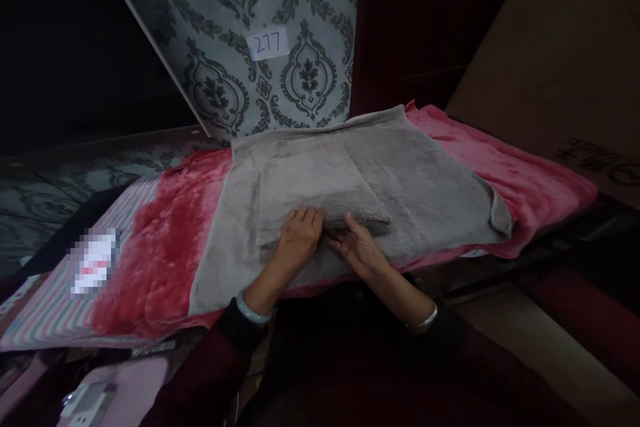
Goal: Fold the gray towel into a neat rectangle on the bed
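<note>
A folded grey towel [315, 177] lies in the middle of a larger grey cloth [425, 173], spread flat and with a similar soft pile. My left hand [300, 237] bends its fingers over the near edge of the folded towel, gripping it. My right hand [361, 247] is turned palm inward at that same edge. Its thumb rests against the towel's front, while the fingertips reach in below, close to my left hand, and are partly hidden. At the far right, one corner [500, 213] of the larger cloth curls up.
Under the grey cloth is a red plush blanket [160, 247] over a striped cloth [60, 300]. Patterned wallpaper [310, 73] with a paper marked 277 [269, 44] stands behind. A cardboard box [565, 67] leans at right. A white power socket [90, 403] sits lower left.
</note>
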### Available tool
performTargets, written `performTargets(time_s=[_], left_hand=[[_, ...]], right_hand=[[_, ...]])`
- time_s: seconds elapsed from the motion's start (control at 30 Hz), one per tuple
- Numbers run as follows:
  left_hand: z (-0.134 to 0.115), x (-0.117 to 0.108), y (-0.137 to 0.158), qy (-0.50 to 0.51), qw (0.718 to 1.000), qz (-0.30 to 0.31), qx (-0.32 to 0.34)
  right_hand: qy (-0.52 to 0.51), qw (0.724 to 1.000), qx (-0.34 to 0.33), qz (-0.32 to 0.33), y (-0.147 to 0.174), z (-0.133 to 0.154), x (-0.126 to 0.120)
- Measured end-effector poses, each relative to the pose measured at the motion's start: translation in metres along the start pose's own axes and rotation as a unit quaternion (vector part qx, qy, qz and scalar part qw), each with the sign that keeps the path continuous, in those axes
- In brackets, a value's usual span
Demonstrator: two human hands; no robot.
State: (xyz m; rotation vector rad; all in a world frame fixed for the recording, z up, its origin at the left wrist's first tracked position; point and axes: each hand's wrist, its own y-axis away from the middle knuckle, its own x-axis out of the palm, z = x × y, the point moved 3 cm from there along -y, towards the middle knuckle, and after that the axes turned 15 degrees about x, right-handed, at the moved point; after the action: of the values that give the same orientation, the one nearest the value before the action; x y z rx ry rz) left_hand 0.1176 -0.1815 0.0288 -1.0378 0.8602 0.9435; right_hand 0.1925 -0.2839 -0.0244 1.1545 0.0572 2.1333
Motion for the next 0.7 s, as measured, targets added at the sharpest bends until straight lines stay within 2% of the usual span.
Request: performTargets(time_s=[0.1,0.23,0.3,0.37,0.43,0.53,0.63,0.7], left_hand=[[-0.016,-0.003,-0.007,0.002,1.000,0.006,0.016],[-0.040,-0.017,-0.010,0.024,0.999,0.011,0.037],[-0.047,-0.026,-0.007,0.087,0.994,0.002,0.062],[-0.040,-0.031,-0.003,0.178,0.980,-0.017,0.082],[-0.017,-0.027,-0.002,0.244,0.967,-0.037,0.069],[0.044,-0.003,-0.010,0.248,0.967,-0.046,-0.024],[0.109,0.032,-0.024,0.218,0.960,0.024,-0.177],[0.139,0.051,-0.034,0.218,0.945,0.060,-0.235]], right_hand=[[-0.042,0.996,-0.041,-0.071,-0.009,0.004,0.005],[-0.029,0.980,-0.068,-0.186,0.000,0.014,-0.014],[-0.007,0.978,-0.076,-0.196,0.012,0.023,-0.030],[0.016,0.981,-0.075,-0.179,0.023,0.032,-0.049],[0.036,0.982,-0.068,-0.175,0.031,0.039,-0.067],[0.039,0.980,-0.054,-0.190,0.034,0.039,-0.088],[0.025,0.981,-0.056,-0.187,0.029,0.033,-0.095],[0.020,0.981,-0.062,-0.183,0.027,0.030,-0.095]])
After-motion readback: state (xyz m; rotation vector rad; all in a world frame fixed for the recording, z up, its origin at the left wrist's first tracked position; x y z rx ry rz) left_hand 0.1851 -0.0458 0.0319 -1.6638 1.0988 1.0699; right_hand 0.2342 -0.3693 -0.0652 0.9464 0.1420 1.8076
